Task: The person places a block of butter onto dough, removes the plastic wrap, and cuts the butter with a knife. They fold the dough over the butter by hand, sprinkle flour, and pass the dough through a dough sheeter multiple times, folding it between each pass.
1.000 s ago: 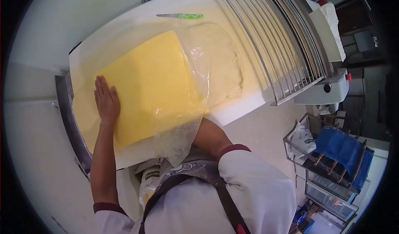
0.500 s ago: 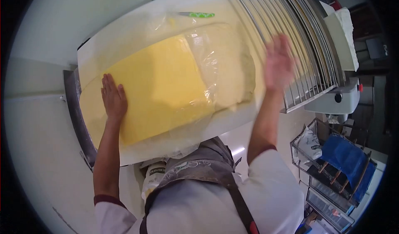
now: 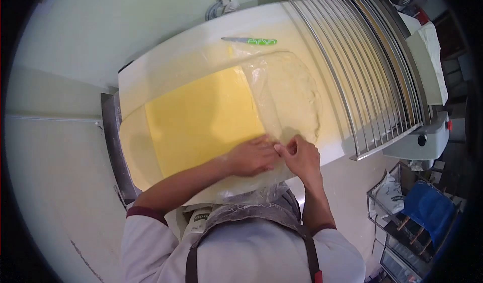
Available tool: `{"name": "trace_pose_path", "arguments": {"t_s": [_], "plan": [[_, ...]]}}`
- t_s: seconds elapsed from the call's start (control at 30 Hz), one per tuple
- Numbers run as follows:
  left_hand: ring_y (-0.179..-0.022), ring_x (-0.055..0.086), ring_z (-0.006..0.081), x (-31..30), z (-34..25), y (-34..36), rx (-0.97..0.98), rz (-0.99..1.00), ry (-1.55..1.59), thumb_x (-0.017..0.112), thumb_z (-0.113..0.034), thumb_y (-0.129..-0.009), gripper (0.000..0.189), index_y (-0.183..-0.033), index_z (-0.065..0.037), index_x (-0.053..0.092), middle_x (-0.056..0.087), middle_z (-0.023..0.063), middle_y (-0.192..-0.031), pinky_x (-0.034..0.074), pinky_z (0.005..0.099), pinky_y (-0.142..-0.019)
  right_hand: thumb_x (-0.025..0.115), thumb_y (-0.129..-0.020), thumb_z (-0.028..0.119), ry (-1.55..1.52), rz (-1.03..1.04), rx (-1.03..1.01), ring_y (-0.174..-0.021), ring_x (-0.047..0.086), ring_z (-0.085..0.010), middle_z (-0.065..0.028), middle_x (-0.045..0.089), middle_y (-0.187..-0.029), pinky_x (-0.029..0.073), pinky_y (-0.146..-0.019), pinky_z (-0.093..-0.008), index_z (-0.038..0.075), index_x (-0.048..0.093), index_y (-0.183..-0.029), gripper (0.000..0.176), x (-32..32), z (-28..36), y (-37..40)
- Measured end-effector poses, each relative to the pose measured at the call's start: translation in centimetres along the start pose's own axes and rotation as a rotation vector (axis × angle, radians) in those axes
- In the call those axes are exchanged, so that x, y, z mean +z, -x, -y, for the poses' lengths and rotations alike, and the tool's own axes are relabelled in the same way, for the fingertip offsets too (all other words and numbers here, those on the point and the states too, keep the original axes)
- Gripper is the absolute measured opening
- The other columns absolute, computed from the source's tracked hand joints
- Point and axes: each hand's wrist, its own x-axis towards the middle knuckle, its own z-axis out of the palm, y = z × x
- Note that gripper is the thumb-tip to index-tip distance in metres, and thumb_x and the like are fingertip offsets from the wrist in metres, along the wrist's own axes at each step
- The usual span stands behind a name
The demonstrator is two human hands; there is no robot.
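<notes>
A smooth yellow butter sheet (image 3: pixel 201 117) lies on a wider piece of pale dough (image 3: pixel 294 84), which shows at its left and right sides. Clear plastic film (image 3: pixel 264 94) is bunched along the butter's right edge and hangs over the near table edge. My left hand (image 3: pixel 254 156) rests at the butter's near right corner, fingers stretched out over the film. Close beside it, my right hand (image 3: pixel 302 157) has thumb and fingers pinched on the film over the dough's near edge.
A green-handled knife (image 3: pixel 259 41) lies on the white work surface (image 3: pixel 201 44) beyond the dough. A metal bar guard (image 3: pixel 359 82) covers the right end. To the lower right stands a rack (image 3: pixel 397 222) with a blue cloth (image 3: pixel 427 207).
My left hand has moved from the butter's left edge to its near right corner. My right hand has come down from near the bars onto the film, which covers less dough at right.
</notes>
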Motion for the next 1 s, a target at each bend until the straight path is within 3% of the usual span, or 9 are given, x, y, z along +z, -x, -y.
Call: {"name": "trace_pose_path", "arguments": {"t_s": [0.27, 0.37, 0.47, 0.6, 0.73, 0.8, 0.83, 0.93, 1.0], "plan": [[-0.138, 0.033, 0.0305, -9.3, 13.2, -1.2, -0.361, -0.480, -0.481, 0.040, -0.040, -0.097, 0.055, -0.142, -0.008, 0.038, 0.040, 0.0156, -0.146, 0.022, 0.0496, -0.113, 0.060, -0.086, 0.022, -0.256, 0.154, -0.336, -0.067, 0.061, -0.0354, -0.0122, 0.060, -0.068, 0.047, -0.060, -0.0448, 0.006, 0.058, -0.075, 0.019, -0.9, 1.7, 2.4], [-0.127, 0.046, 0.0338, -11.9, 13.0, -5.1, -0.725, -0.691, -0.238, 0.044, -0.045, -0.095, 0.055, -0.133, -0.005, 0.049, 0.051, 0.0197, -0.134, 0.035, 0.0485, -0.105, 0.058, -0.087, 0.021, -0.184, 0.151, -0.551, -0.067, 0.061, -0.0355, -0.0125, 0.061, -0.070, 0.047, -0.060, -0.0449, 0.007, 0.059, -0.079, 0.016, 0.3, 4.6, 2.8], [-0.110, 0.059, 0.0357, -17.8, 9.7, -8.3, -1.105, -0.234, 0.042, 0.051, -0.041, -0.091, 0.046, -0.118, -0.004, 0.061, 0.061, 0.0201, -0.118, 0.047, 0.0473, -0.091, 0.055, -0.088, 0.021, -0.064, 0.236, -0.583, -0.069, 0.062, -0.0351, -0.0133, 0.062, -0.073, 0.049, -0.061, -0.0465, 0.007, 0.059, -0.083, 0.015, 2.3, 6.5, 2.6], [-0.092, 0.065, 0.0358, -14.4, 13.9, -7.6, -0.946, -0.529, -0.038, 0.055, -0.035, -0.087, 0.038, -0.097, -0.001, 0.069, 0.069, 0.0180, -0.098, 0.051, 0.0430, -0.081, 0.055, -0.089, 0.021, -0.031, 0.218, -0.615, -0.070, 0.063, -0.0333, -0.0138, 0.062, -0.072, 0.048, -0.059, -0.0461, 0.006, 0.058, -0.081, 0.018, 3.1, 7.9, 2.6], [-0.071, 0.065, 0.0307, -12.5, 16.3, -0.2, -0.831, -1.041, 0.272, 0.055, -0.030, -0.089, 0.035, -0.084, 0.003, 0.067, 0.068, 0.0128, -0.071, 0.049, 0.0387, -0.067, 0.053, -0.090, 0.022, -0.027, 0.227, -0.671, -0.070, 0.063, -0.0345, -0.0140, 0.063, -0.072, 0.049, -0.060, -0.0468, 0.005, 0.058, -0.082, 0.019, 3.1, 10.3, 3.9], [-0.064, 0.060, 0.0178, -9.7, 19.0, 5.8, -0.778, -1.239, 0.468, 0.053, -0.026, -0.092, 0.032, -0.080, -0.002, 0.068, 0.064, 0.0057, -0.065, 0.046, 0.0344, -0.058, 0.052, -0.090, 0.022, -0.035, 0.268, -0.736, -0.071, 0.063, -0.0350, -0.0142, 0.063, -0.073, 0.049, -0.061, -0.0472, 0.006, 0.058, -0.084, 0.019, 4.2, 12.5, 4.9], [-0.065, 0.052, 0.0076, -9.8, 18.5, 10.1, -0.885, -1.168, 0.655, 0.054, -0.024, -0.093, 0.025, -0.083, -0.008, 0.069, 0.057, -0.0019, -0.068, 0.042, 0.0280, -0.054, 0.051, -0.091, 0.022, -0.036, 0.302, -0.771, -0.071, 0.063, -0.0351, -0.0144, 0.063, -0.074, 0.050, -0.062, -0.0474, 0.006, 0.058, -0.084, 0.019, 5.3, 14.1, 5.7], [-0.062, 0.038, 0.0045, -8.0, 16.8, 22.7, -0.754, -1.439, 0.651, 0.056, -0.022, -0.090, 0.015, -0.076, -0.016, 0.056, 0.041, -0.0089, -0.071, 0.032, 0.0239, -0.052, 0.056, -0.084, 0.019, -0.039, 0.426, -0.959, -0.074, 0.066, -0.0342, -0.0148, 0.065, -0.076, 0.051, -0.064, -0.0471, 0.005, 0.062, -0.086, 0.015, 8.3, 19.7, 9.1], [-0.057, 0.037, 0.0042, -7.6, 13.7, 32.0, -0.867, -1.670, 0.947, 0.059, -0.023, -0.088, 0.017, -0.073, -0.020, 0.054, 0.039, -0.0088, -0.065, 0.029, 0.0244, -0.050, 0.059, -0.077, 0.016, -0.025, 0.501, -1.091, -0.074, 0.067, -0.0343, -0.0154, 0.067, -0.077, 0.052, -0.062, -0.0470, 0.004, 0.064, -0.083, 0.015, 10.6, 24.2, 12.3]]}}
